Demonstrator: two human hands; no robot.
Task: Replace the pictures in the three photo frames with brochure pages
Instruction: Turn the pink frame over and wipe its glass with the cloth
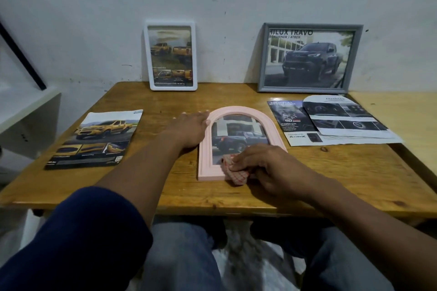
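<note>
A pink arched photo frame (238,113) lies flat on the wooden table (165,186), showing a dark truck picture. My left hand (189,129) rests flat with straight fingers against the frame's left edge. My right hand (260,165) grips a red-checked cloth (236,173) on the frame's lower right corner. A white frame (170,55) with yellow trucks and a grey frame (309,56) with a dark truck lean against the wall at the back.
A brochure with a yellow truck (97,140) lies at the left of the table. Two dark brochure pages (331,121) overlap at the right. A white shelf (26,113) stands beyond the table's left edge.
</note>
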